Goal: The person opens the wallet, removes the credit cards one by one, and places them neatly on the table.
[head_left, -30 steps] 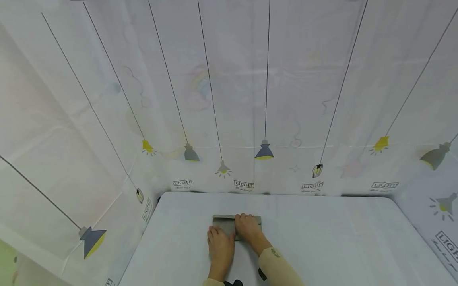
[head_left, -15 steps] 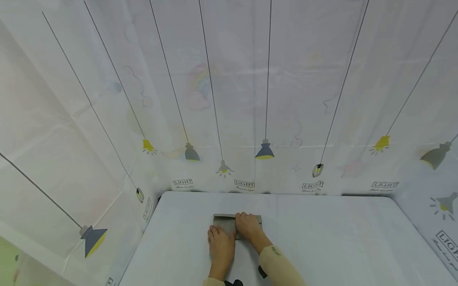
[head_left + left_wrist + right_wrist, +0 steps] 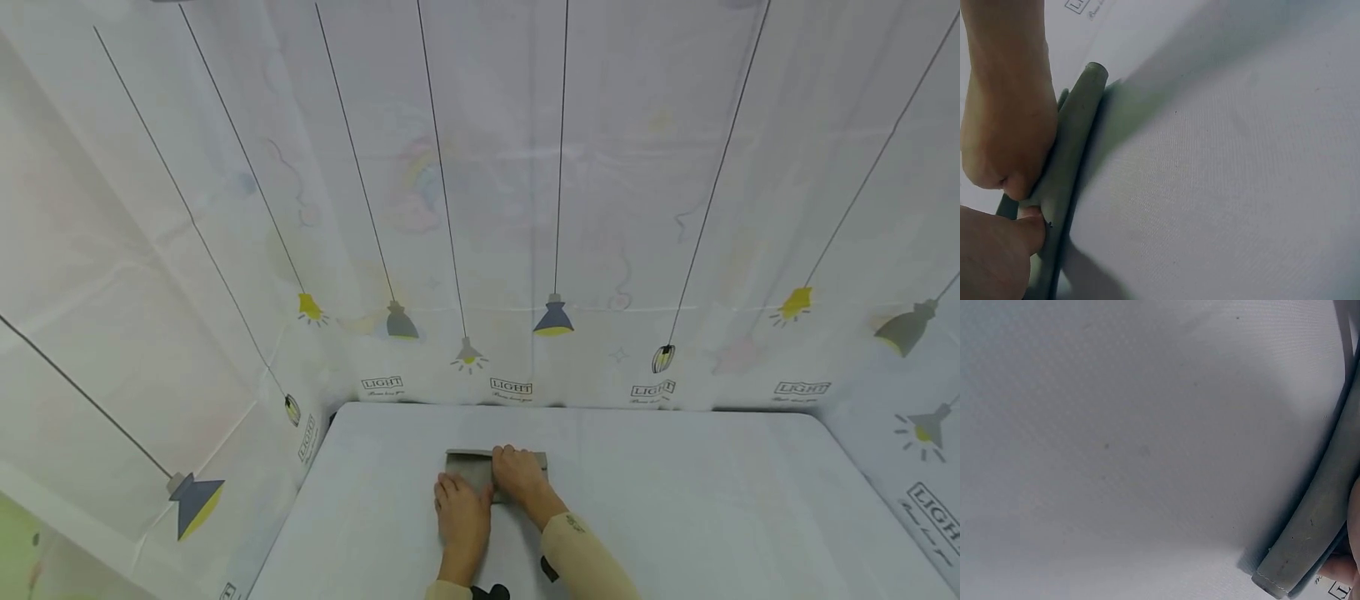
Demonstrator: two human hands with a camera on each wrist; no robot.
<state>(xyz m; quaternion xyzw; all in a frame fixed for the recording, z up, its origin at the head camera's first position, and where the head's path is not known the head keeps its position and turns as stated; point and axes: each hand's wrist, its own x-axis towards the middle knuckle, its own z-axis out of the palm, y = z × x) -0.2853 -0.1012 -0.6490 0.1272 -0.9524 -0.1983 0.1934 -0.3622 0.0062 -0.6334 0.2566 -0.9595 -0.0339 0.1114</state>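
Spreading across the lower part of the head view, a white table with rounded far corners meets a pale sheeted wall, which is creased and printed with hanging lamps on thin dark cords, with framed LIGHT labels in a row just above the table's far edge. A faint rainbow shows left of centre, and a green patch sits at the lower left corner. The grey piece lies at lower centre, with a narrow strip along its top edge; in the left wrist view its long side looks rounded, like a roll. Both hands are on it. The left hand comes up from the bottom of the frame, its fingers bent at the piece's left side and its thumb pressing the near side, holding it between them. The right hand reaches in from the lower right, close beside the left, its fingers curled over the top edge and gripping the piece. Beige sleeves cover both forearms, and a black fitting shows beneath the right one.
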